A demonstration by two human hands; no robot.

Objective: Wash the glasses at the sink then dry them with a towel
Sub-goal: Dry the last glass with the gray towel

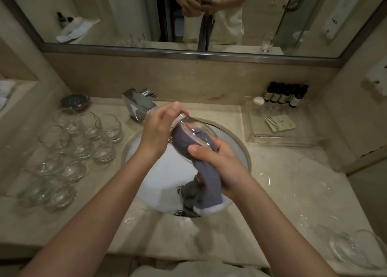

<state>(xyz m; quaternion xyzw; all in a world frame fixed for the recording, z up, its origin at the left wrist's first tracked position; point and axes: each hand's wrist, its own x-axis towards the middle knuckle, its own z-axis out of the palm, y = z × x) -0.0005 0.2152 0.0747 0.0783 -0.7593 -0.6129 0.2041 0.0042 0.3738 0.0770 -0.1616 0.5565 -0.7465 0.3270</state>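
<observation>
Over the white sink [240, 149] I hold a clear glass [194, 131] on its side, base to the upper left. My left hand [159, 128] grips its base. My right hand [217, 161] is closed on a grey towel [201, 182] with a white hem; one end is stuffed inside the glass, the other hangs into the basin. Several clear glasses [83, 138] stand grouped on the counter to the left. More clear glasses [356, 249] lie at the right front of the counter.
A chrome faucet [139, 104] stands behind the basin at the left. A clear tray [278, 128] with a packet, a soap and several dark bottles [287, 94] sits at the back right. A dark round dish [76, 102] is at the back left. The mirror [188, 15] faces me.
</observation>
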